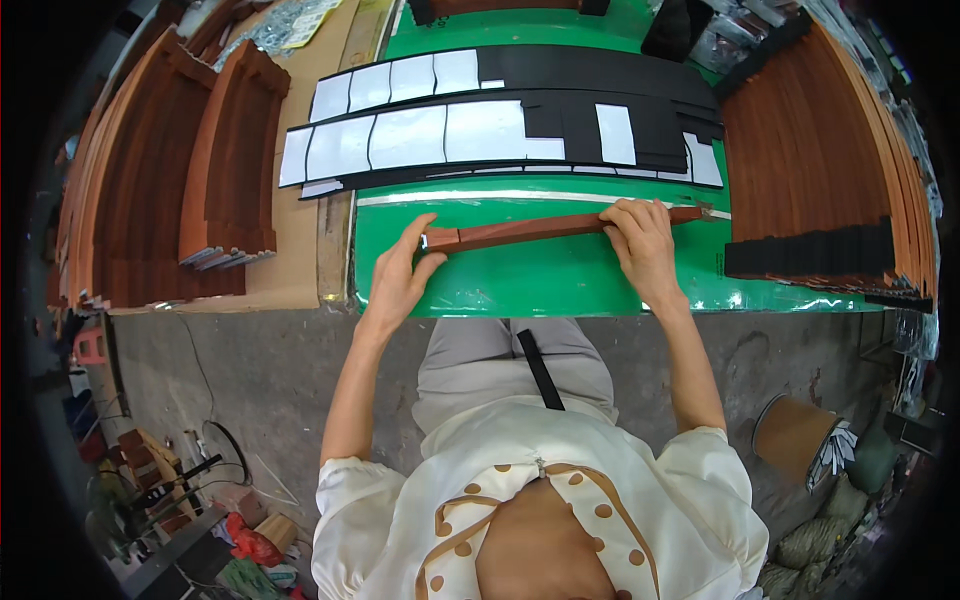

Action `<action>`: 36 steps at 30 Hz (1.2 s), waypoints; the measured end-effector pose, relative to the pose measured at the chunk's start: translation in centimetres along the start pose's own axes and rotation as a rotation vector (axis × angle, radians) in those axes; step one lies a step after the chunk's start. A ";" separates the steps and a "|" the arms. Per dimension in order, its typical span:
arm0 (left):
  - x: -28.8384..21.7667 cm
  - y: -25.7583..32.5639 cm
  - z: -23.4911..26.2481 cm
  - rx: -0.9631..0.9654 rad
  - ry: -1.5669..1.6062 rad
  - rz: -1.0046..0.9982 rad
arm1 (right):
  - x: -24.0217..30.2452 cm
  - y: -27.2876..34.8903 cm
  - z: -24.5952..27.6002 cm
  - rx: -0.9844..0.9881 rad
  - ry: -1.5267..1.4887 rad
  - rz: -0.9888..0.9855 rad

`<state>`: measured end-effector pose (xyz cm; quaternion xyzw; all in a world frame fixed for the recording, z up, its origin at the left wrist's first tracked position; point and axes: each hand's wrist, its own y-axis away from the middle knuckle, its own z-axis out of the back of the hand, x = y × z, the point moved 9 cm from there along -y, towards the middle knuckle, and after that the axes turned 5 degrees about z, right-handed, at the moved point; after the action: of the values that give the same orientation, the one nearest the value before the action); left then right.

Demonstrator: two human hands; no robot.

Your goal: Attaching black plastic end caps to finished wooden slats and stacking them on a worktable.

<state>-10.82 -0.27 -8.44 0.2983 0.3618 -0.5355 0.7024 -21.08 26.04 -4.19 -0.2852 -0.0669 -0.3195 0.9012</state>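
Observation:
A slim reddish-brown wooden bar [530,231] lies slightly slanted over the green tabletop [520,280], its right end farther from me. My left hand [398,275] grips the bar's left end between thumb and fingers, where a small whitish spot shows. Nearer the other end, my right hand [643,245] is closed over the bar from above. Beyond it lie overlapping black sheets [590,75] with white backing pieces [410,138] on them.
Stacks of brown wooden pieces stand at the left [235,150] and at the right [810,150]. Clear plastic bags [725,45] lie at the far right. A round brown bin [790,432] stands on the floor at right. Assorted clutter [160,480] fills the lower left.

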 end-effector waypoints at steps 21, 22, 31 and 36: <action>-5.9 -15.8 -2.4 -0.046 -0.842 -0.435 | -0.7 -19.4 -5.6 0.000 -0.144 0.240; -5.5 -16.7 -2.9 -0.071 -0.893 -0.446 | -1.5 -20.4 -7.3 0.050 -0.091 0.210; -3.3 -18.5 -3.2 -0.107 -0.722 -0.465 | -2.5 -23.7 -15.4 0.325 0.132 0.401; -3.1 -18.7 -3.4 -0.028 -0.754 -0.383 | -1.5 -23.0 -16.4 0.365 0.301 0.619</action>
<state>-30.03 -0.53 -8.33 -0.0008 0.1357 -0.7231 0.6773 -37.38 3.17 -7.40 -0.0770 0.0996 -0.0533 0.9906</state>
